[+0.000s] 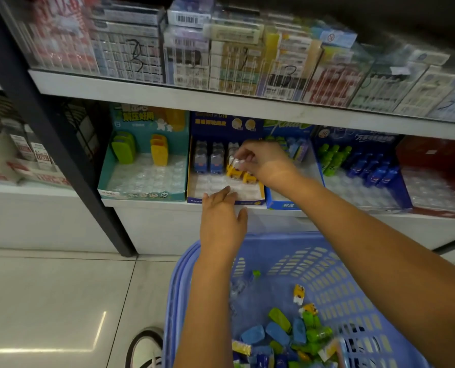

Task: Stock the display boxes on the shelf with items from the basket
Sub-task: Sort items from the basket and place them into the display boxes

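Over the dark-blue cardboard display box (253, 202), right hand (265, 163) pinches a small yellow-white packet (234, 168) (bare slots (210, 185) lie nearer); left hand (221, 221) rests flat.

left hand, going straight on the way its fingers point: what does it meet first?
The left hand points into the dark-blue display box; first contact looks like its front lip, then the clear tray. Depth unclear.

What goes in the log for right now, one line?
right hand: pinches small item in blue display box | left hand: at box front | basket: items remain
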`<state>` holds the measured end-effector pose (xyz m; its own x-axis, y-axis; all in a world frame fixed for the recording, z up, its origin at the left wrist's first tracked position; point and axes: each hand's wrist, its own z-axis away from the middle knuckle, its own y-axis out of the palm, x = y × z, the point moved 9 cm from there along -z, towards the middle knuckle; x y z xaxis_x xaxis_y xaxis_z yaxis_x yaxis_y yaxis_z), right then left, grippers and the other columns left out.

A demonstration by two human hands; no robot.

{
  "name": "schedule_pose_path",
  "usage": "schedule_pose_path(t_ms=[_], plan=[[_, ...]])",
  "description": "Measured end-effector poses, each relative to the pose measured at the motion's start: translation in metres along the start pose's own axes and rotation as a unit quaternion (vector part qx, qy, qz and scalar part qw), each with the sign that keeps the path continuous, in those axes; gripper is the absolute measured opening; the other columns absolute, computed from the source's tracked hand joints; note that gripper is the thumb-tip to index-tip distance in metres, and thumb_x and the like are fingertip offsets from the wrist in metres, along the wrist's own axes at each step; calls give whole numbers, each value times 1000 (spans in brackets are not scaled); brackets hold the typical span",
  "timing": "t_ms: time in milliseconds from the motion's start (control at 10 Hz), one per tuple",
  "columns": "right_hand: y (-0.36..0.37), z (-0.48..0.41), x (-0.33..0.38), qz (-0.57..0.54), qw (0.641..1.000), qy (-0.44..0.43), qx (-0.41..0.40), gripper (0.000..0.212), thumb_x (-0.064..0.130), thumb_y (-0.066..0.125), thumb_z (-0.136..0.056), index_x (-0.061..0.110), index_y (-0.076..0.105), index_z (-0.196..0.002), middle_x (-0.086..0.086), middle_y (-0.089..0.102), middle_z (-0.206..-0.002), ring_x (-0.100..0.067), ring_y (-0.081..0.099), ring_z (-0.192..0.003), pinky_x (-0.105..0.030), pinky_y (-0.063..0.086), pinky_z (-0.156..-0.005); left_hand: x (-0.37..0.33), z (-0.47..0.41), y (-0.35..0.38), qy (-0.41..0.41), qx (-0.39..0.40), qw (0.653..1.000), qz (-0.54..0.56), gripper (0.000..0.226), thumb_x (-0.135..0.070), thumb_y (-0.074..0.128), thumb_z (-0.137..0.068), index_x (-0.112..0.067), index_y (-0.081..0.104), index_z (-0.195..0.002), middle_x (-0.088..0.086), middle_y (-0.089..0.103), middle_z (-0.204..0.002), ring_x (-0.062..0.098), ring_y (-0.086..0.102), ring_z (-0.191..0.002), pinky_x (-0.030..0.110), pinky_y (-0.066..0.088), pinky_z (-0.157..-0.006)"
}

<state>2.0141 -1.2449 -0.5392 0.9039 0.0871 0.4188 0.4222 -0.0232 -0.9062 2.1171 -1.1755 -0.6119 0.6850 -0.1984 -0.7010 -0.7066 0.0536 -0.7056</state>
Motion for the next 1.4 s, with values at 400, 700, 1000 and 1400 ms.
schedule_pose_path(t_ms=[400, 700, 1000, 1400], plan=[[11, -14, 15, 149, 986, -43, 56, 23, 22, 65, -88, 17, 68, -110, -4, 63, -119, -23, 59, -108, -31, 46, -90, 5, -5, 1, 6, 5, 1000, 7, 44, -24, 53, -95, -9, 49, -136, 4, 39, -149, 22, 27, -140, 25, 3, -116], [1, 84, -14, -5, 996, -89, -27, 24, 28, 60, -91, 17, 64, -112, -1, 59, -100, -14, 54, -87, -28, 47, -78, -19, 22, -7, 32, -105, 982, 154, 27, -28, 50, -97, -10, 68, -90, 5, 69, -83, 21, 62, -75, 36, 50, -64], [171, 225, -229, 91, 919, 204, 325, 37, 8, 51, -92, 15, 52, -129, -13, 48, -137, -32, 52, -117, -36, 45, -89, 15, 92, 203, -22, 348, 937, -28, 17, -11, 48, -93, -9, 60, -82, 19, 62, -85, 25, 55, -77, 39, 44, -72], [235, 224, -261, 116, 916, 127, 363, 41, 28, 35, -100, 12, 48, -136, -11, 46, -141, -28, 42, -130, -30, 32, -106, 65, 158, 297, -2, 466, 878, -112, 55, -18, 52, -91, -3, 35, -142, 17, 31, -149, 31, 33, -133, 39, 26, -110]])
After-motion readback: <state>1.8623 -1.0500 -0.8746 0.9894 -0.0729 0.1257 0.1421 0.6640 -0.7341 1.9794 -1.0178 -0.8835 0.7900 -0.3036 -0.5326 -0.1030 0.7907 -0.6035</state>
